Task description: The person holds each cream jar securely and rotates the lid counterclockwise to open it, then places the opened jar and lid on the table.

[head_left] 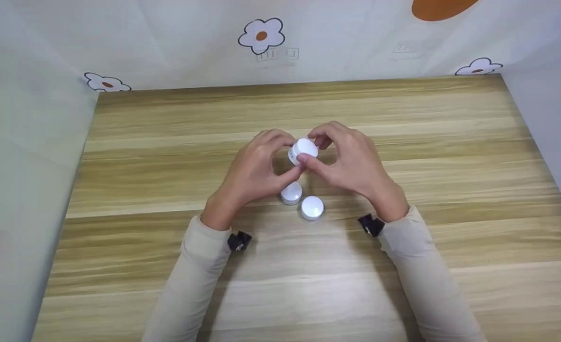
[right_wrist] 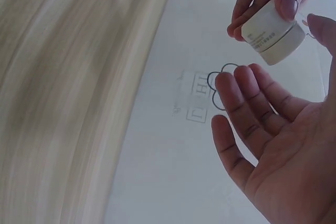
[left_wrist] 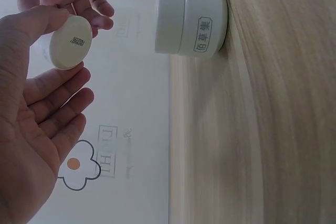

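Note:
My left hand (head_left: pixel 256 166) pinches a small white cream jar (head_left: pixel 307 147) between thumb and fingers, held up off the table. In the left wrist view the jar's base (left_wrist: pixel 71 51) shows small dark print. Its lid end tilts down toward my right hand in the right wrist view, with faint lettering along the jar's side (right_wrist: pixel 265 27). My right hand (head_left: pixel 356 161) is beside the jar, thumb tip right at the lid. Its fingers (right_wrist: pixel 247 108) are spread and apart from the jar. Two more lidded white jars, a left one (head_left: pixel 291 192) and a right one (head_left: pixel 312 207), stand upright below the hands.
The wood-grain table (head_left: pixel 166 266) spreads out under both arms. A white cloth with flower prints (head_left: pixel 190 42) hangs behind it and along the sides. Each sleeve cuff has a black clip, one at the left wrist (head_left: pixel 240 241) and one at the right wrist (head_left: pixel 371 225).

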A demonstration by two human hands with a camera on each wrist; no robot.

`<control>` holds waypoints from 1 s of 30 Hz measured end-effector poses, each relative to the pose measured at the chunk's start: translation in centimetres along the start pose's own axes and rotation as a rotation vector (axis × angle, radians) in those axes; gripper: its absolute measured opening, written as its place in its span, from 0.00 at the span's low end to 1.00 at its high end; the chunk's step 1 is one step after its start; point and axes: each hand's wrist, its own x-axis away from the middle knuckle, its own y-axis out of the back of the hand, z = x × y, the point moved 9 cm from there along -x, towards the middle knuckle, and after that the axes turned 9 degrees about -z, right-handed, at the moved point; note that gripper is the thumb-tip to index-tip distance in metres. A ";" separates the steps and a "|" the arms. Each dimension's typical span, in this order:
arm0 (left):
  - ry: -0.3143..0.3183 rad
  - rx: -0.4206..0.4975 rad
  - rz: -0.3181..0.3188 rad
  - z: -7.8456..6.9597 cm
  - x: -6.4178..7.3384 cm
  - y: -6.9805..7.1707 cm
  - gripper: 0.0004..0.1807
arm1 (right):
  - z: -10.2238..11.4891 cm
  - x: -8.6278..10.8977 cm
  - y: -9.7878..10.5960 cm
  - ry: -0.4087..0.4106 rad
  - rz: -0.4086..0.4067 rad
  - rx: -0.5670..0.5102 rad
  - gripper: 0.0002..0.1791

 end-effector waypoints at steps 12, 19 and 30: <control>0.001 -0.001 0.003 0.0 0.0 0.0 0.22 | 0.3 -0.1 0.1 0.024 -0.032 -0.004 0.20; 0.010 -0.008 0.015 0.1 0.0 -0.1 0.23 | 0.4 0.0 -0.1 0.056 -0.016 -0.020 0.19; -0.010 -0.004 0.004 0.1 0.0 -0.3 0.21 | 0.8 0.1 -0.2 0.085 0.000 -0.032 0.18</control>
